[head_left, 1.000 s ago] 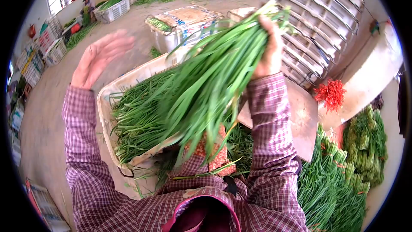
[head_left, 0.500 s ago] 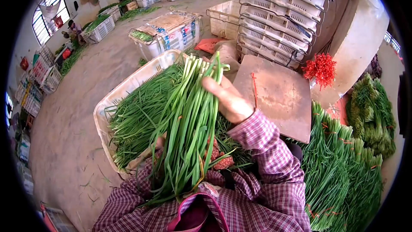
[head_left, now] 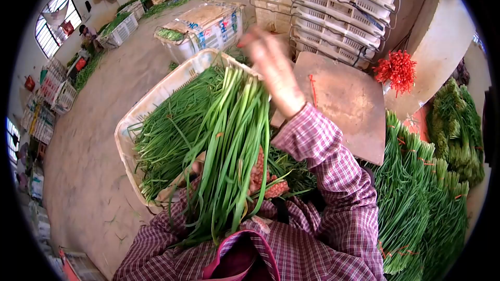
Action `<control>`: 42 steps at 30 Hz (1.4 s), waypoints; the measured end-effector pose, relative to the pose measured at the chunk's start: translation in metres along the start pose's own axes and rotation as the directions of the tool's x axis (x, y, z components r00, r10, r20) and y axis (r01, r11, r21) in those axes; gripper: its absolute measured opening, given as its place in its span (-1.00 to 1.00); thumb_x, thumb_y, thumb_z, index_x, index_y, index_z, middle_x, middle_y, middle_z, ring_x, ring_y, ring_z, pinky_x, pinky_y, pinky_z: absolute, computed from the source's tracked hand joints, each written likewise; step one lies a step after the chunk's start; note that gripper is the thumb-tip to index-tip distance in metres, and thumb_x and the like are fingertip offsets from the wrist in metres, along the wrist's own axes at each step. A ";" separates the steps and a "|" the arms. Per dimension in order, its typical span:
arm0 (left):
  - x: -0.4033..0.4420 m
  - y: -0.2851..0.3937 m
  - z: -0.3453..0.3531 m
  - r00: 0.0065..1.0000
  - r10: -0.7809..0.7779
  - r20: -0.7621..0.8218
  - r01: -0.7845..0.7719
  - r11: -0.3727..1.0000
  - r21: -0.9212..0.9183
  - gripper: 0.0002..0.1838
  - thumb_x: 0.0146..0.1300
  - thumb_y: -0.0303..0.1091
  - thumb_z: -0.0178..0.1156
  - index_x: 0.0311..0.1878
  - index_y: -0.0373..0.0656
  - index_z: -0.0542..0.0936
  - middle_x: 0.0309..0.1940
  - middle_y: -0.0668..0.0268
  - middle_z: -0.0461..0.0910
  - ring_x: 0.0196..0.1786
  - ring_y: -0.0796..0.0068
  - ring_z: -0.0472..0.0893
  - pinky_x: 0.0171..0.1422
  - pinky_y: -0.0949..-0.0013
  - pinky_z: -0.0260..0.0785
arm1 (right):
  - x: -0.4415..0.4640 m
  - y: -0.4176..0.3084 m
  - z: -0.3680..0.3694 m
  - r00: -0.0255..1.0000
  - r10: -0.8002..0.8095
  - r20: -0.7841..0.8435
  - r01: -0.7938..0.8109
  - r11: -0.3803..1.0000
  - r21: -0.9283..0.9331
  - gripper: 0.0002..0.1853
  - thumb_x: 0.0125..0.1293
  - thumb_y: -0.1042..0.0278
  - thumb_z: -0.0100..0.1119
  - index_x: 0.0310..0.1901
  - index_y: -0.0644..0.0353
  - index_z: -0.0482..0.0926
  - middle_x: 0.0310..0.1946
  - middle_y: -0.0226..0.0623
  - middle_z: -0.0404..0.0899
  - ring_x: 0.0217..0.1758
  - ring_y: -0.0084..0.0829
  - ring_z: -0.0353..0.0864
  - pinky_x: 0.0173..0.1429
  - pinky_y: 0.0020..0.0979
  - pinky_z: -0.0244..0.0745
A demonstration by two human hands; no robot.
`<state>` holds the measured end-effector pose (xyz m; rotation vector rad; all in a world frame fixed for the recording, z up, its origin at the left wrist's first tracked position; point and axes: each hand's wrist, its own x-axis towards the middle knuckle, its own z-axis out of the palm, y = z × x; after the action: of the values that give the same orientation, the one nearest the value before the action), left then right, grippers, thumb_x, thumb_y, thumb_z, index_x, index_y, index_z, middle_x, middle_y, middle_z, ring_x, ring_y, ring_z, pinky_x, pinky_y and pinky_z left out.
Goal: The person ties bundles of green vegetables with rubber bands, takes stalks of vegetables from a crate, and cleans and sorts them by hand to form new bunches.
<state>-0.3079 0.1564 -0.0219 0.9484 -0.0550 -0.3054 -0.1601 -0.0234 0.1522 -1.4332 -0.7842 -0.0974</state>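
A loose bunch of garlic chives (head_left: 234, 125) lies across my lap, pale stem ends pointing away from me. My left hand (head_left: 198, 164) is mostly hidden under the leaves at the bunch's left side and appears closed around it. Blurred by motion, my right hand (head_left: 272, 65) is raised just beyond and right of the stem ends. Its fingers look stretched out, with nothing visible in them. More chives (head_left: 172, 125) fill a white plastic crate (head_left: 126, 130) in front of me. A reddish textured item (head_left: 275, 189) shows beside the bunch.
A brown board (head_left: 344, 104) sits to the right, with a red tie on it. Stacked white crates (head_left: 344, 15) stand behind it. Red ties (head_left: 397, 73) hang near the pillar. Tied bundles of chives (head_left: 411, 198) lie at right. A lidded crate (head_left: 208, 28) stands ahead; people sit farther back.
My right hand has moved up and away from the stem ends it was beside. The bunch rests slightly lower and its leaves have shifted. The view has tilted a little.
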 end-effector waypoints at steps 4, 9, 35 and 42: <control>-0.005 0.005 -0.030 1.000 -0.011 -0.005 0.011 0.999 0.039 -0.07 0.12 0.11 0.33 0.41 -0.28 0.22 0.28 0.04 0.39 0.24 0.21 0.48 0.32 0.20 0.38 | -0.025 0.043 -0.018 0.945 0.161 -0.285 -0.043 0.925 0.379 0.09 0.20 -0.52 -0.03 0.49 0.20 -0.08 0.47 0.17 -0.03 0.51 0.04 0.04 0.52 0.10 -0.07; 0.002 0.009 -0.074 0.999 -0.003 0.037 -0.003 0.989 0.150 -0.09 0.13 0.07 0.34 0.41 -0.27 0.23 0.28 0.07 0.40 0.22 0.23 0.51 0.28 0.20 0.42 | -0.100 0.065 0.009 0.875 0.447 0.187 -0.480 0.746 0.461 0.21 0.12 -0.48 0.15 0.49 0.28 -0.19 0.47 0.02 0.03 0.53 -0.08 0.02 0.52 -0.05 -0.01; -0.020 0.047 0.108 0.965 -0.115 -0.236 0.207 0.886 0.414 -0.30 -0.03 -0.59 0.38 0.25 -0.27 0.38 0.04 0.20 0.53 -0.01 0.35 0.60 0.04 0.30 0.53 | -0.112 0.021 0.011 0.954 0.152 -0.260 -0.009 0.877 0.480 -0.21 0.22 0.06 0.36 0.31 0.36 0.19 0.10 -0.09 0.50 0.13 -0.28 0.52 0.24 -0.26 0.46; -0.037 0.080 0.114 0.962 0.114 -0.248 0.080 0.752 0.655 -0.42 -0.02 -0.59 0.38 0.13 -0.33 0.43 -0.18 0.22 0.61 -0.32 0.45 0.63 -0.25 0.38 0.53 | -0.128 -0.014 -0.049 0.834 -0.089 -0.544 0.090 0.996 -0.025 -0.60 0.25 0.31 0.29 0.07 0.27 0.50 -0.22 -0.25 0.63 -0.39 -0.64 0.54 -0.40 -0.53 0.50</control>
<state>-0.3454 0.1199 0.1122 1.6989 0.0922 -0.1257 -0.2428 -0.1196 0.0986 -1.2724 -0.3728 -0.5569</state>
